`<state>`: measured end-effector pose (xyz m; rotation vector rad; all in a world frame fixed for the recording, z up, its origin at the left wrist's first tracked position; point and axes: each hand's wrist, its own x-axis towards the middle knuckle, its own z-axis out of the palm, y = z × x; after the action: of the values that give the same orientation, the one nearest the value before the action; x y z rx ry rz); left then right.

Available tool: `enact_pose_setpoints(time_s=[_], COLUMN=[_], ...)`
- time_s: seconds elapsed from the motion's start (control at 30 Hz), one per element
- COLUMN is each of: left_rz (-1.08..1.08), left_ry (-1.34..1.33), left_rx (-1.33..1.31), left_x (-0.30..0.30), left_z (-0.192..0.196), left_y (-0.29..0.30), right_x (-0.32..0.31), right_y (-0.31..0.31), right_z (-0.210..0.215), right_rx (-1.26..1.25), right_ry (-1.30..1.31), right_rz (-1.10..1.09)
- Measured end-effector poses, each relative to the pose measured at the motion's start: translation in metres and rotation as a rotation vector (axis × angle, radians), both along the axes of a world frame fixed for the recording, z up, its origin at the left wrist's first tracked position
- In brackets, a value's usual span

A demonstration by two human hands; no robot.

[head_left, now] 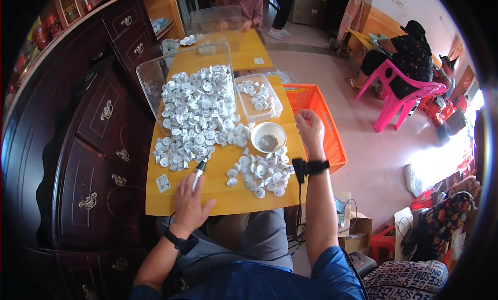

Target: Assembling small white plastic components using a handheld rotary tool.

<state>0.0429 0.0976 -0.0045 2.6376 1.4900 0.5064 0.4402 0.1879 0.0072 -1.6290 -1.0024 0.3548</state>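
On the yellow table, my left hand [191,204] has its fingers around a slim silver-and-black pen-shaped tool [199,170], thumb spread to the side. Its tip points at a big heap of small white round plastic parts [199,103]. My right hand [310,127] is raised by the table's right edge, near the orange basket, with its fingers curled together; what they hold, if anything, is hidden. Left of it stands a white bowl [268,131] with small greyish pieces inside. A looser group of white parts [264,173] lies in front of the bowl.
A clear plastic bin [147,87] lies behind the heap, and a smaller clear tub [278,109] holds more parts. The orange basket [332,128] stands against the table's right side. Dark drawers [98,160] line the left. Other people sit beyond, one on a pink chair [397,95].
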Motion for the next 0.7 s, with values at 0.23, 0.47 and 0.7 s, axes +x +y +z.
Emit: enact_pose_setpoints(time_s=[0.23,0.47,0.7], left_rz=[-0.209,-0.270,-0.353], left_ry=[-0.133,-0.214,-0.189], left_rx=[-0.129,-0.153,-0.167], left_x=[0.040,0.065,0.100], left_z=[-0.009,-0.015,-0.011], left_y=[-0.013,0.012,0.045], right_x=[0.022,0.019,0.029], right_y=[0.090,0.137,0.155], right_z=[-0.013,-0.030,-0.044], right_rx=[-0.338,-0.600,-0.703], right_ry=[-0.304,-0.400,-0.342], right_rz=[0.056,0.147,0.211])
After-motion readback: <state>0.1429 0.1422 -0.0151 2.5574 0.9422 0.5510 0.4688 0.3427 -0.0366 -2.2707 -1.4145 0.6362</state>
